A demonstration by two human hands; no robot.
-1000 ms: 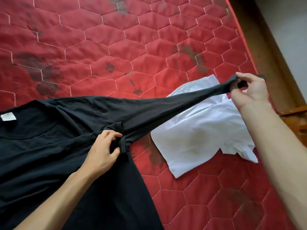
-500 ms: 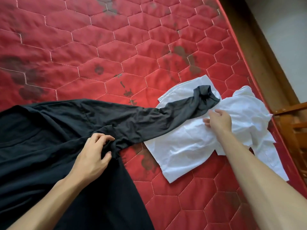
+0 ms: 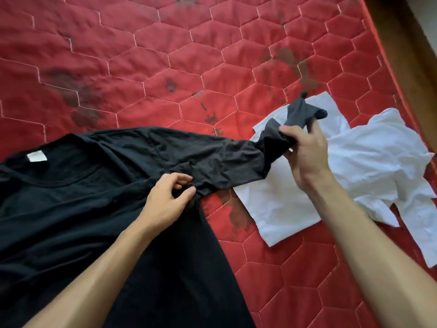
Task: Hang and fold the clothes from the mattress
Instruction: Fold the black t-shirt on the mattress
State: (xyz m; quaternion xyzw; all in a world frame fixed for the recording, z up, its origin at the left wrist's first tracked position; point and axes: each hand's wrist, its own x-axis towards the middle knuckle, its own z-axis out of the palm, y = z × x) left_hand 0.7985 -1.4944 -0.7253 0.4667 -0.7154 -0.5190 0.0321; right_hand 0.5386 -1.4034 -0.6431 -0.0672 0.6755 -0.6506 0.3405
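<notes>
A black long-sleeved shirt (image 3: pixel 71 209) lies spread on the red quilted mattress (image 3: pixel 165 55), neck label up at the left. Its right sleeve (image 3: pixel 212 159) stretches across to a crumpled white shirt (image 3: pixel 366 166). My left hand (image 3: pixel 168 200) pinches the black cloth at the armpit seam. My right hand (image 3: pixel 305 150) grips the bunched sleeve near its cuff, just above the white shirt. The sleeve's end sticks up past my fingers.
The mattress has dark stains in several places. Its right edge (image 3: pixel 387 74) runs along a brown wooden bed frame (image 3: pixel 406 43). A white wall shows at the top right corner.
My right hand let the taut sleeve drop onto the white shirt, then took hold of it again nearer the cuff. My left hand stayed at the armpit seam.
</notes>
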